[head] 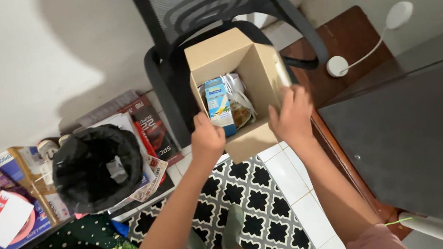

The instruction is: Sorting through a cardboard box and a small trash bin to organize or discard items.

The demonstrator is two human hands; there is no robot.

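Head view, looking straight down. An open cardboard box [239,83] rests on the seat of a black mesh office chair [203,10], at the centre of the frame. The left hand [206,138] grips the box's near wall at about 7 o'clock of the opening, fingers curled over the edge. The right hand [292,116] holds the right-hand wall at about 4 o'clock, fingers closed around the rim and flap. Inside the box, a small blue carton [219,103] stands upright against the near-left side, just beside the left hand; crumpled white plastic wrapping [241,99] lies to its 3 o'clock. Whether either hand touches the contents cannot be told.

Surroundings: a bin lined with a black bag [97,166] sits at 9 o'clock of the box, well apart, on stacked magazines and flat boxes [143,122]. A pink plate with a white card [0,219] lies at the far left. A black-and-white patterned mat [254,215] covers the tiled floor below the arms. A dark cabinet top [423,135] fills the right side; a white corded device [337,65] lies on brown wood at 2 o'clock.
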